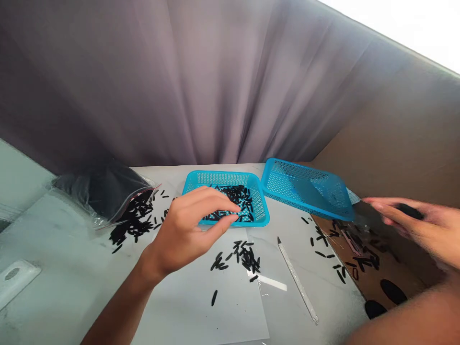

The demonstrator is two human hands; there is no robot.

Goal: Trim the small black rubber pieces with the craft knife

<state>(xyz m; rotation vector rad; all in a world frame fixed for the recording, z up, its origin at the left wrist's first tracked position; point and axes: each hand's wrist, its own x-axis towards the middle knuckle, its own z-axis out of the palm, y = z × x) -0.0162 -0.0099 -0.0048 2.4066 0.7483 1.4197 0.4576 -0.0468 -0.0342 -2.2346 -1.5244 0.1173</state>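
Note:
My left hand (196,223) hovers over the near-left part of a blue basket (264,211) that holds many small black strips (235,194). Its index finger and thumb curve toward each other, tips slightly apart, with nothing visible between them. Off to the right, my right hand (420,223) is closed around a dark oval piece (409,211), its fingertips pointing left, close to a second blue basket (305,187). Below my left hand, a loose group of black strips (247,256) lies on a white sheet (201,311), and a single strip (214,297) lies nearer.
A clear bag (97,191) of black pieces spills onto the table at the left. A white pen-like tool (297,280) lies right of the sheet. More strips and black ovals (393,291) lie at the right, on a brown surface. A white object (17,282) sits far left.

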